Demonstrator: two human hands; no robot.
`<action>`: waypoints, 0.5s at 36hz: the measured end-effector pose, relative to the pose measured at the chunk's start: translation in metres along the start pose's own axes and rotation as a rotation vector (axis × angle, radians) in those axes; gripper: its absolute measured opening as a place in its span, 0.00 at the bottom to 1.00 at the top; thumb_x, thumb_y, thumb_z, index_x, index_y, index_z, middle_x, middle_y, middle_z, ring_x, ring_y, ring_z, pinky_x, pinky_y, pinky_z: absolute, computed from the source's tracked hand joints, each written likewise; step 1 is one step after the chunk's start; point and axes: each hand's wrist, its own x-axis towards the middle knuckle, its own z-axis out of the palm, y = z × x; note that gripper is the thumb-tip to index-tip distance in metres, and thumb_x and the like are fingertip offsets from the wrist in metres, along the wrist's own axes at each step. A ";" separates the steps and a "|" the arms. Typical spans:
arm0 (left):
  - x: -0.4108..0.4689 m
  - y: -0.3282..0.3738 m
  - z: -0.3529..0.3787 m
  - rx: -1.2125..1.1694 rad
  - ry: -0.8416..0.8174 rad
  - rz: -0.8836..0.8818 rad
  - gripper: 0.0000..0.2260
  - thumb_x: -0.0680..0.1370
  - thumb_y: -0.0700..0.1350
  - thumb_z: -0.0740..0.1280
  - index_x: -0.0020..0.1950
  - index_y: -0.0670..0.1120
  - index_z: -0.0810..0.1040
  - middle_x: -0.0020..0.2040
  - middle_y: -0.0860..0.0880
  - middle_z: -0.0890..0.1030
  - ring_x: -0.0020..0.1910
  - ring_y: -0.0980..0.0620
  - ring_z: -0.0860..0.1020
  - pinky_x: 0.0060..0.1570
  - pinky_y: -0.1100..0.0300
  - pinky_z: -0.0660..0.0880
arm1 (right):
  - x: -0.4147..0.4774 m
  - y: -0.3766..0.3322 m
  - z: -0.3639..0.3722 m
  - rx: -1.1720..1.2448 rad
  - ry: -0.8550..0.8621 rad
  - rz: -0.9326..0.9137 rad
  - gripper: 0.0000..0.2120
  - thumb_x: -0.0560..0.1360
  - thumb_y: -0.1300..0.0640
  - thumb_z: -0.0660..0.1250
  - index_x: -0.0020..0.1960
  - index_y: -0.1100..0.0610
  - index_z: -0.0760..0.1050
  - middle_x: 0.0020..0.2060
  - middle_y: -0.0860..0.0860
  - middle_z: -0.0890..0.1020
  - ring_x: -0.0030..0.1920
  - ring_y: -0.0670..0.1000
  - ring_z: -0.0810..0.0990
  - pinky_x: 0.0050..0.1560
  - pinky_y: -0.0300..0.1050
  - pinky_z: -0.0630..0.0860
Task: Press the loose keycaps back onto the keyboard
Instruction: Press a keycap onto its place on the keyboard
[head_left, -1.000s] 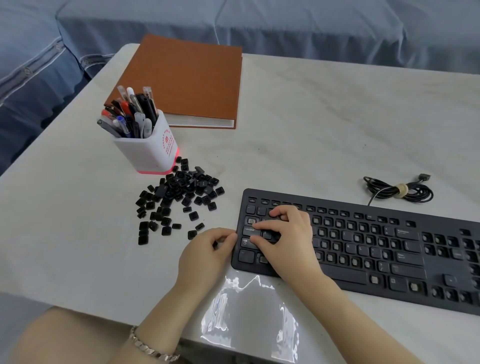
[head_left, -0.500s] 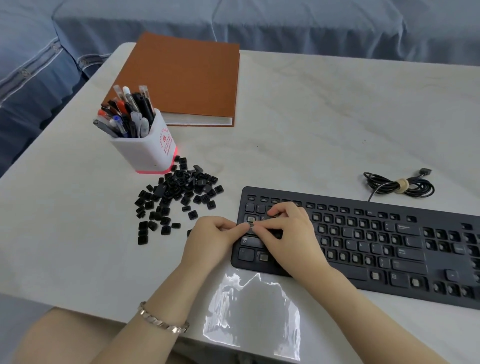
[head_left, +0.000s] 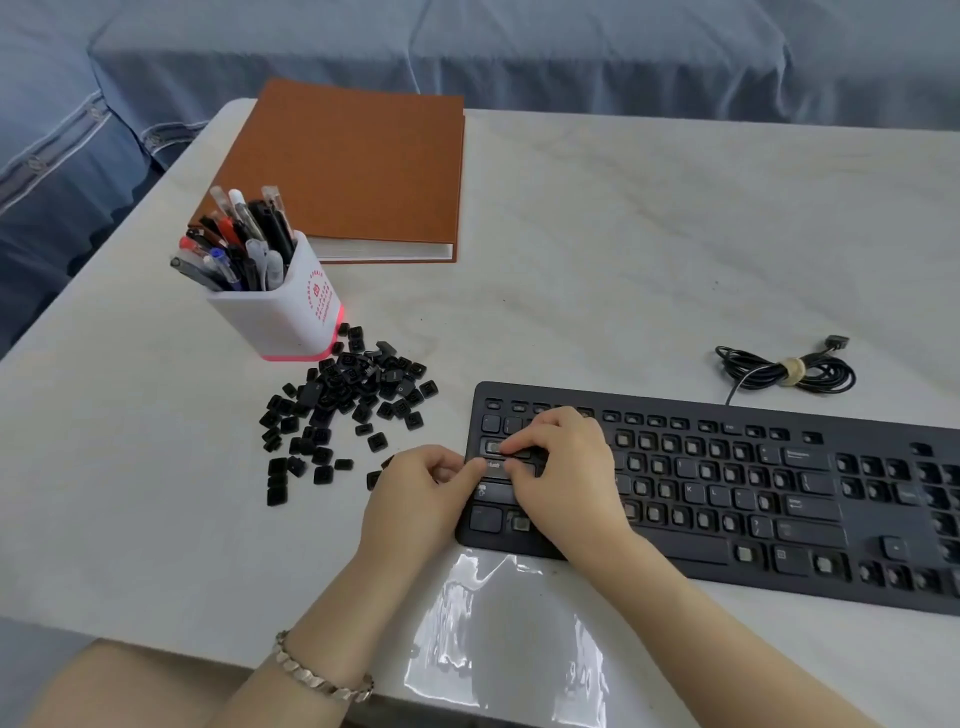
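Note:
The black keyboard (head_left: 696, 564) lies at the right, with many keys bare down to their pale switch stems. My right hand (head_left: 571, 467) is over its left end, index finger and thumb pinching a wide black keycap (head_left: 521, 455) at the tab and caps-lock rows. My left hand (head_left: 415, 493) sits at the keyboard's left edge with fingers curled, its thumb tip touching the keyboard by that keycap. A pile of loose black keycaps (head_left: 348, 400) lies on the table to the left of the keyboard.
A white pen holder (head_left: 280, 317) full of pens stands just behind the pile. A brown binder (head_left: 353, 166) lies further back. The coiled keyboard cable (head_left: 784, 371) is behind the keyboard. A shiny plastic sheet (head_left: 504, 634) lies at the near table edge.
My left hand moved right from the table beside the keyboard up to its left edge. My right hand's fingers shifted up a row and closed on the wide keycap.

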 end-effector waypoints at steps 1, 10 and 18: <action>-0.002 0.000 0.000 -0.023 0.013 0.018 0.04 0.77 0.47 0.67 0.45 0.48 0.80 0.36 0.55 0.78 0.34 0.63 0.74 0.35 0.72 0.68 | -0.002 0.002 -0.001 0.000 -0.007 -0.024 0.08 0.73 0.60 0.67 0.49 0.50 0.81 0.47 0.43 0.69 0.52 0.46 0.66 0.57 0.39 0.62; -0.031 0.007 -0.019 -0.429 0.054 0.157 0.18 0.79 0.29 0.56 0.57 0.53 0.71 0.53 0.50 0.78 0.46 0.63 0.80 0.49 0.70 0.75 | -0.038 0.011 -0.028 0.396 0.035 0.042 0.17 0.73 0.69 0.63 0.41 0.48 0.79 0.44 0.38 0.78 0.47 0.33 0.75 0.47 0.23 0.67; -0.051 0.035 -0.020 -0.563 0.043 0.240 0.11 0.68 0.35 0.73 0.46 0.46 0.77 0.41 0.48 0.84 0.37 0.51 0.83 0.37 0.65 0.79 | -0.046 -0.005 -0.054 0.816 -0.107 0.255 0.12 0.74 0.69 0.64 0.42 0.54 0.80 0.34 0.47 0.83 0.35 0.41 0.81 0.40 0.31 0.76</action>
